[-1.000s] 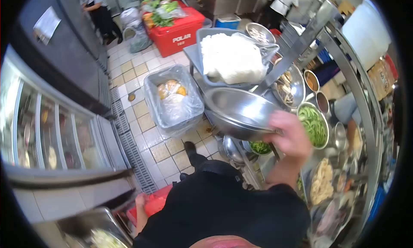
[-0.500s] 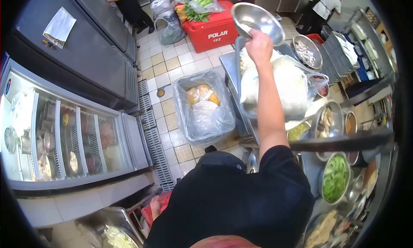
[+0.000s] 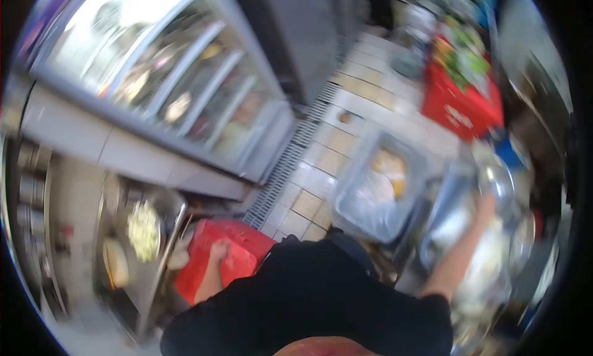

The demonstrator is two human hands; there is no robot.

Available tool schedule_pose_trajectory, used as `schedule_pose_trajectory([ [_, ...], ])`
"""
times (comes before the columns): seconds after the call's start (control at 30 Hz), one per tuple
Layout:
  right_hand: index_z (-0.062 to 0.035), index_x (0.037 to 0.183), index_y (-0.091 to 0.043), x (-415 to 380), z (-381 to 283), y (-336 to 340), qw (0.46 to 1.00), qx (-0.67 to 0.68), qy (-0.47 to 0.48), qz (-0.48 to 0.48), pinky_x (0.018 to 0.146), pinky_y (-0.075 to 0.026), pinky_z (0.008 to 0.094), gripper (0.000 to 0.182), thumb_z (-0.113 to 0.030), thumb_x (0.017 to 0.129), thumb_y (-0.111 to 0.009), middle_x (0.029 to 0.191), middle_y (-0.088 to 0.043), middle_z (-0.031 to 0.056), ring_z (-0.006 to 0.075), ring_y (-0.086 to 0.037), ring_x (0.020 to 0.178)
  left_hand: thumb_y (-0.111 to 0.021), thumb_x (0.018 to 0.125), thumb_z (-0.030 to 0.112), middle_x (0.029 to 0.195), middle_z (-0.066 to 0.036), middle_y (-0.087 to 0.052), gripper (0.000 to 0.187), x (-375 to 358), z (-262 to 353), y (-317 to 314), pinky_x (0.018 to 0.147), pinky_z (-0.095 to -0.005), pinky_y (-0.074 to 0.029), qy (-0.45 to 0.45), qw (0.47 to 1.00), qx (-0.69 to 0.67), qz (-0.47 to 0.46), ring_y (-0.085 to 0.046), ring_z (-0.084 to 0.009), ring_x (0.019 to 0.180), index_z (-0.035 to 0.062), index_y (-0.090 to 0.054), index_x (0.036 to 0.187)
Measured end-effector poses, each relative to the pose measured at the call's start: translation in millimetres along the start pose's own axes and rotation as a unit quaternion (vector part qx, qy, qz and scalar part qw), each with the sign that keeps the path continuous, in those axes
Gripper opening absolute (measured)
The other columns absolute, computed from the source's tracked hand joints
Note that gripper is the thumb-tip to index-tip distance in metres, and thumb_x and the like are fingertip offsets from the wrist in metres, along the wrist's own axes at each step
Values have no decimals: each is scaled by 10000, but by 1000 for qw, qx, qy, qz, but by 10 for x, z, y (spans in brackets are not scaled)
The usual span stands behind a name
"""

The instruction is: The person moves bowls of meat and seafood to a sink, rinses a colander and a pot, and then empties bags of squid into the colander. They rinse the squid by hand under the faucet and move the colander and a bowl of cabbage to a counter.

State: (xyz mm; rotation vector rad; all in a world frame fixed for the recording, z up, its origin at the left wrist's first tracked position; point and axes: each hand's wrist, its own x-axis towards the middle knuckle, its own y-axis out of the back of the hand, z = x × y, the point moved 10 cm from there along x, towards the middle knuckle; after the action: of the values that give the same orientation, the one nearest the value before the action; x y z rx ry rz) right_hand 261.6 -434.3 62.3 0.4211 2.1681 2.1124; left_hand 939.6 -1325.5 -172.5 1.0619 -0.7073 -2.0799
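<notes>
My right hand [image 3: 486, 203] is closed on the rim of a metal bowl [image 3: 496, 182], beside a grey tub holding white bagged stuff [image 3: 482, 263] at the right. My left hand [image 3: 218, 251] is over a red crate [image 3: 231, 266] at the lower left; its fingers are small and blurred, and whether they grip anything does not show. Between the two arms, on the floor, stands a bin lined with clear plastic [image 3: 346, 211], with orange and white bagged items inside.
A glass-door fridge [image 3: 259, 152] fills the upper left. A steel cart [image 3: 142, 294] with chopped pale food [image 3: 144, 231] is at the lower left. Toward the upper right, a red cooler [image 3: 454, 109] carries vegetables. A floor drain grate [image 3: 290, 164] runs beside the fridge.
The view has swung left, bringing the red crate and cart further into sight. My right hand still has the metal bowl, now lower and at the right of the view.
</notes>
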Motion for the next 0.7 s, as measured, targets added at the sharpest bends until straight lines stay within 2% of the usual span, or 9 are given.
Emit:
schedule_pose_trajectory([
  [0.03, -86, 1232, -595, -75, -79, 155, 997, -54, -17, -46, 896, -491, 474, 588, -427, 767, -712, 1146, -646, 187, 374, -615, 1060, -619, 916, 226, 905, -61, -672, 229, 177, 56, 218, 634, -337, -520, -12, 999, 9, 42, -633, -162, 757, 30, -660, 1029],
  [0.07, -95, 1265, -572, -205, -242, 442, 987, -99, -75, -101, 964, -452, 485, 623, -419, 755, -726, 1258, -596, 170, 366, -566, 1153, -579, 879, 361, 827, -167, -686, 368, 122, 427, 526, 755, -392, -508, -70, 990, -51, 113, -661, -259, 804, 19, -689, 957],
  [0.17, -93, 1331, -526, -367, -709, 944, 993, -48, -86, -68, 1013, -415, 469, 646, -326, 768, -741, 1356, -526, 173, 354, -510, 1232, -617, 911, 273, 926, -136, -684, 309, 234, 1153, 1602, 779, -373, -509, -118, 937, -100, 313, -652, -246, 844, -2, -625, 1052],
  [0.27, -77, 1347, -508, -103, -1018, 815, 974, 127, 149, 118, 997, -425, 428, 571, -222, 829, -700, 1310, -547, 195, 334, -543, 1177, -627, 914, 317, 1008, -161, -678, 347, -286, 2645, 2787, 854, -365, -495, -181, 874, -150, 424, -652, -237, 955, 12, -609, 1079],
  [0.3, -67, 1345, -506, -145, -1192, 874, 962, 201, 161, 84, 980, -434, 412, 549, -194, 842, -685, 1293, -552, 195, 323, -552, 1149, -629, 910, 365, 988, -159, -677, 391, -116, 2861, 3128, 836, -369, -496, -228, 850, -135, 455, -651, -255, 920, 14, -607, 1081],
  [0.33, -58, 1344, -504, -412, -1621, 1164, 944, 274, 178, 53, 964, -442, 396, 527, -166, 856, -670, 1276, -558, 195, 312, -561, 1122, -621, 908, 415, 1001, -166, -676, 460, -445, 3757, 3639, 844, -373, -495, -253, 839, -95, 472, -649, -279, 934, -2, -605, 1100],
  [0.43, -37, 1329, -509, -802, -2134, 1377, 904, 379, 197, 5, 875, -472, 328, 454, -109, 897, -629, 1192, -600, 148, 221, -591, 999, -649, 821, 576, 1027, -216, -665, 673, 177, 4350, 4223, 844, -407, -505, -258, 847, -61, 461, -643, -358, 955, -33, -590, 1102],
  [0.5, -46, 1326, -514, -1056, -2399, 1432, 868, 451, 204, -29, 854, -477, 314, 434, -100, 908, -620, 1161, -617, 124, 185, -595, 967, -628, 805, 618, 1056, -241, -659, 701, 268, 4461, 4336, 856, -444, -512, -116, 868, -19, 483, -639, -390, 999, -24, -615, 1085],
  [0.7, -81, 1314, -533, -1948, -2865, 1566, 841, 476, 248, -64, 817, -468, 270, 403, -102, 920, -618, 1120, -630, 88, 122, -574, 930, -601, 823, 609, 1070, -238, -662, 627, 513, 4321, 4175, 885, -483, -498, -118, 884, -39, 451, -627, -398, 1039, 62, -642, 1126],
])
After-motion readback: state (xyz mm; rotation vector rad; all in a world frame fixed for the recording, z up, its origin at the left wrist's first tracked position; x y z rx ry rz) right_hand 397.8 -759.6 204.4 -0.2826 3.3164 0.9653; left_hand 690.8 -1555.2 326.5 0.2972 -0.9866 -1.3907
